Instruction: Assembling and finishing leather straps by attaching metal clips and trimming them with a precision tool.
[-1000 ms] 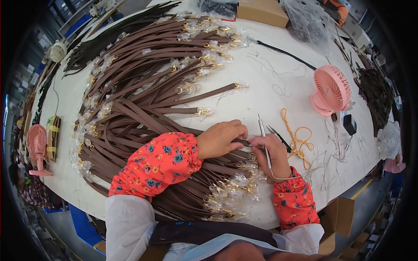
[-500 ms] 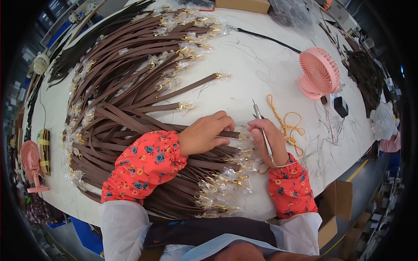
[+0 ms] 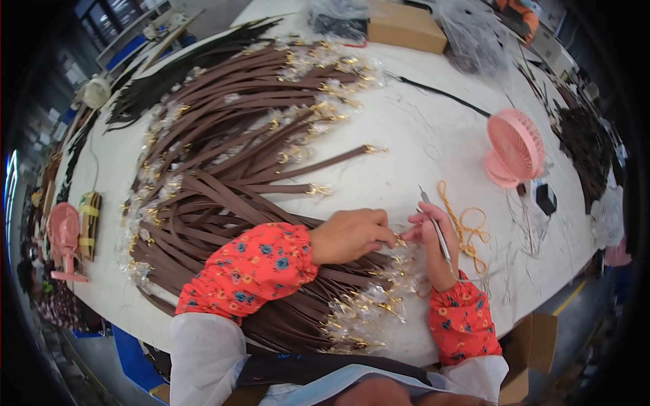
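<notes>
My left hand (image 3: 353,235) is closed, fingertips pinching the gold-hooked end of a brown strap, most of which lies hidden under the hand. Close by on its right, my right hand (image 3: 437,249) grips a slim silver pointed tool (image 3: 441,235), tip up and away from me. Its thumb and fingertips come close to the left fingertips; whether they touch the hook is hard to see. Beneath and around my left arm spreads a big pile of brown straps (image 3: 210,196). Many strap ends carry gold hooks in clear plastic wrap (image 3: 359,311).
A yellow cord (image 3: 472,237) lies right of my right hand, near loose threads. Beyond it stands a pink fan (image 3: 514,145) beside a small black box (image 3: 545,198). Another pink fan (image 3: 64,233) is at the far left. A cardboard box (image 3: 406,27) and plastic bags (image 3: 474,40) sit at the back.
The whole view has shifted, so the table appears lower and further right. My right hand has come closer to the left fingertips, which now pinch at the strap's hook end.
</notes>
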